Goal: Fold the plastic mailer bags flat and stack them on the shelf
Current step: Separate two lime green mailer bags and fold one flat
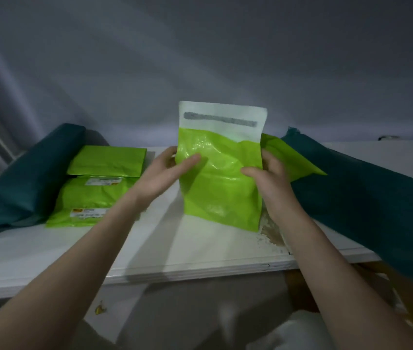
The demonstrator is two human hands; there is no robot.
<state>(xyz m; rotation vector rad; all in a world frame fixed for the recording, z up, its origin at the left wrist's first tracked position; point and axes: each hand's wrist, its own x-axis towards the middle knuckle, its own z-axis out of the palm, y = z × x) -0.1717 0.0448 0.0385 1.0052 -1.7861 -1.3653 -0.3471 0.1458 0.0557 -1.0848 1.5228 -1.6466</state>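
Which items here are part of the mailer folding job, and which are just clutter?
Part of the job:
- green mailer held up by left hand and right hand
- folded mailers lying on the left
- another green mailer behind the right hand
- white shelf

Lying about:
- teal cloth, left
- teal cloth, right

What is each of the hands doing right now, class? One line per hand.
Left hand: grips the left edge of the green mailer bag, thumb in front.
Right hand: grips the same bag's right edge, thumb in front.
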